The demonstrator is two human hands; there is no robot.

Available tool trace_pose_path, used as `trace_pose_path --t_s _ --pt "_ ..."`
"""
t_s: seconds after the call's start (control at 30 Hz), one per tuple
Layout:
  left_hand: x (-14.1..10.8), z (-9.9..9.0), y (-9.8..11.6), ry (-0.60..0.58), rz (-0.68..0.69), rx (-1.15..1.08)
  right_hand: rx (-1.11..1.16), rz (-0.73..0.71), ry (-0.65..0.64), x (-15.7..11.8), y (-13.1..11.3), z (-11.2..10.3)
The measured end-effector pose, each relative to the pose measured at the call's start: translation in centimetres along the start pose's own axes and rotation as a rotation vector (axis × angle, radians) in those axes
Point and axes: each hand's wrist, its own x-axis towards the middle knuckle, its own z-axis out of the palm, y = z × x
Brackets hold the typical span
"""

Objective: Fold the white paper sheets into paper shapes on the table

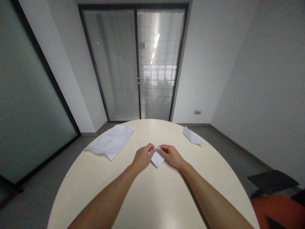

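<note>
A small diamond-shaped piece of folded white paper is between my hands, over the middle of the table. My left hand grips its left upper edge, thumb on top and fingers curled behind. On the opposite side, my right hand pinches the right upper edge with the thumb on the paper's face. Both thumbs come close together near the top corner. A crease runs down the paper's centre. The far side of the folded paper is partly covered by my fingers.
The round cream table bears a creased white sheet at the left and a folded white paper piece at the far right. An orange and black chair stands beyond the right edge. Glass doors with blinds are ahead.
</note>
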Motion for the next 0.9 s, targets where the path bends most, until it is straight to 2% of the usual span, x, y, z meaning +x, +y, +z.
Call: trace_pose_path --t_s 0.2,0.4,0.67,0.9 --pt "0.12 0.05 0.18 0.031 -0.075 0.167 0.014 0.051 0.010 0.00 0.15 0.01" --pt "0.20 0.07 0.40 0.017 -0.112 0.223 0.030 0.062 0.003 -0.03 -0.36 -0.11" --pt "0.34 -0.02 0.15 0.029 -0.156 0.230 0.054 0.125 -0.047 -0.30 -0.34 -0.15" --pt "0.10 0.20 -0.29 0.025 -0.125 0.125 -0.092 0.100 -0.008 -0.24 -0.48 -0.28"
